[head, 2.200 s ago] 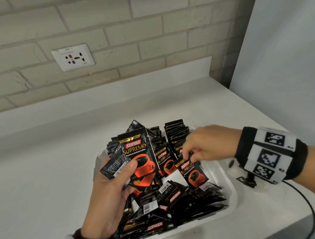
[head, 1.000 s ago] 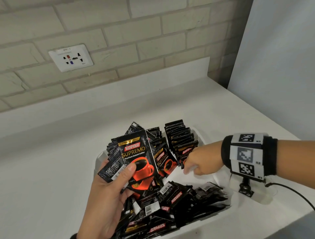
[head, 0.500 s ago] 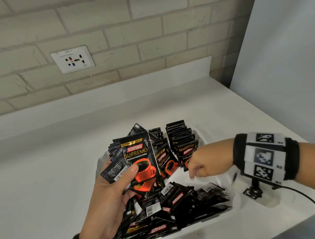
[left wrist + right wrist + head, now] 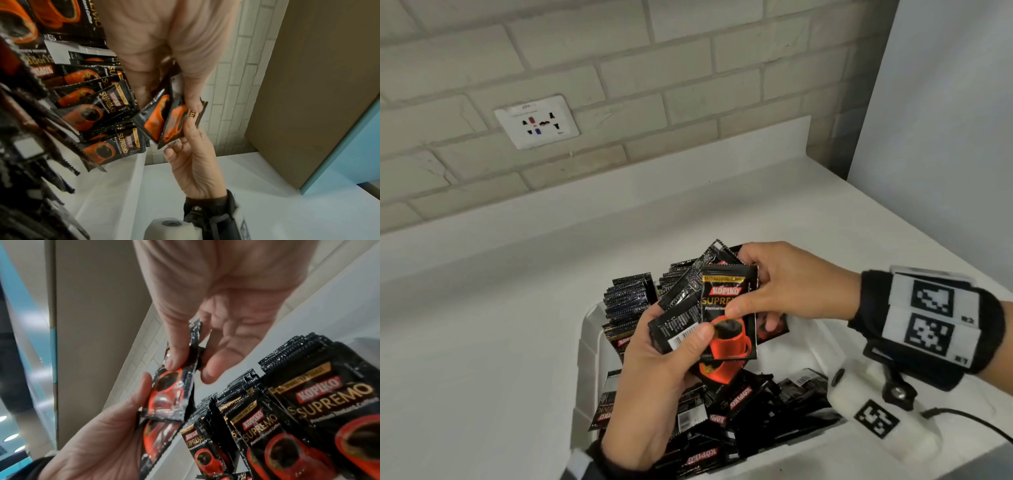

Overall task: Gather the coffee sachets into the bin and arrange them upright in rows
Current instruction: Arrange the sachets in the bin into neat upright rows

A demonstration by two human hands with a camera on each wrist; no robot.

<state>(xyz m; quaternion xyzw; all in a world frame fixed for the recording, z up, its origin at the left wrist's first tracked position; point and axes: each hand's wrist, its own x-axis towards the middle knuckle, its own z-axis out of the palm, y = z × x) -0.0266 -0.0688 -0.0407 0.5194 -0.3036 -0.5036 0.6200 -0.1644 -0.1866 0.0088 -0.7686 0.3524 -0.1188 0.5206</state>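
The right hand (image 4: 787,287) pinches the top black-and-red foil coffee sachet (image 4: 729,315), upright in the stack the left hand (image 4: 654,377) grips, just in front of the standing rows (image 4: 630,301) at the far end of the white plastic bin (image 4: 589,349).

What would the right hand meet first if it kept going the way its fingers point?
The right hand already pinches the front sachet of the left hand's bunch; going on, it would probably press against that hand's thumb.
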